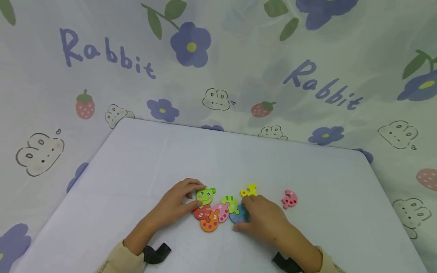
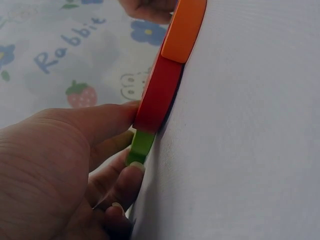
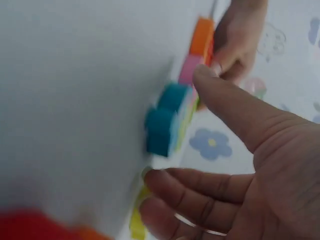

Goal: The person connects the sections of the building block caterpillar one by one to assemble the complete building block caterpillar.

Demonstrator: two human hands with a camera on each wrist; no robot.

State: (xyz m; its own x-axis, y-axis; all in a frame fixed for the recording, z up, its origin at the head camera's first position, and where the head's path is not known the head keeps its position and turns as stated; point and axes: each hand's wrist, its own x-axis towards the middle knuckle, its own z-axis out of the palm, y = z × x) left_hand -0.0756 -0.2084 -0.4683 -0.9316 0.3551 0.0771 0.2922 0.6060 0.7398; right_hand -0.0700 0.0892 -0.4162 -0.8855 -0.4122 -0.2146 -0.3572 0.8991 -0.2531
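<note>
Your left hand (image 1: 177, 203) rests on the table (image 1: 143, 159) at the left end of a chain of joined puzzle pieces. Its thumb presses the edge of the red piece (image 1: 201, 213), and its fingers curl against the green head piece (image 1: 205, 195). In the left wrist view, the thumb (image 2: 100, 122) touches the rim of the red piece (image 2: 159, 97), a fingertip sits at the green piece (image 2: 140, 146), and the orange piece (image 2: 184, 30) lies beyond.

The chain runs from the green head down to the red piece, then the orange piece (image 1: 209, 223), the pink piece (image 1: 221, 211), the striped green piece (image 1: 230, 203) and the blue piece (image 1: 238, 216), each interlocked with the next.

Your right hand (image 1: 263, 218) covers the right end of the chain. Its fingers are loosely spread, and they touch the blue piece rather than gripping it. In the right wrist view, the thumb (image 3: 225, 97) extends above the blue piece (image 3: 165, 120), and the fingers (image 3: 200, 187) lie below it; this view is blurred.

A yellow piece (image 1: 249, 190) lies just beyond your right hand, touching its fingertips or nearly so. A loose pink piece (image 1: 290, 199) lies apart to the right. A printed cloth (image 1: 218, 68) hangs behind the table.
</note>
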